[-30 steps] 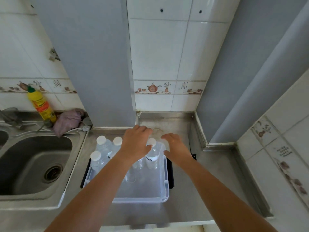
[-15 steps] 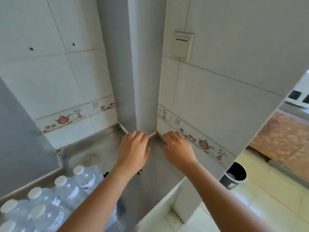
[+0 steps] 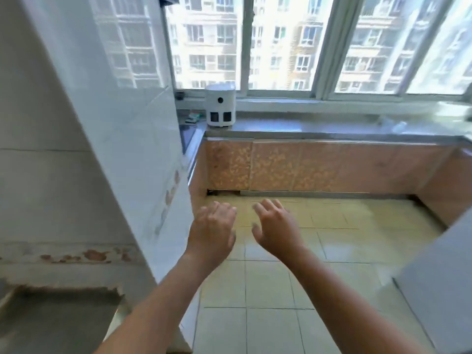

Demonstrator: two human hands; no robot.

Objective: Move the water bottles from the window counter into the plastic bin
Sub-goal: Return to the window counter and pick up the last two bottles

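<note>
Two bare hands reach forward over the tiled floor (image 3: 281, 290), side by side and apart; the left hand (image 3: 213, 232) has its fingers loosely spread and holds nothing; the right hand (image 3: 277, 229) is likewise spread wide and empty. Far across the room the window counter (image 3: 332, 130) runs under the window (image 3: 255, 42); a white appliance (image 3: 220, 105) stands at its left end; a blurred clear shape at the far right of the counter may be a water bottle (image 3: 397, 125), though I cannot tell for sure. A white tiled wall (image 3: 122, 123) fills the left.
</note>
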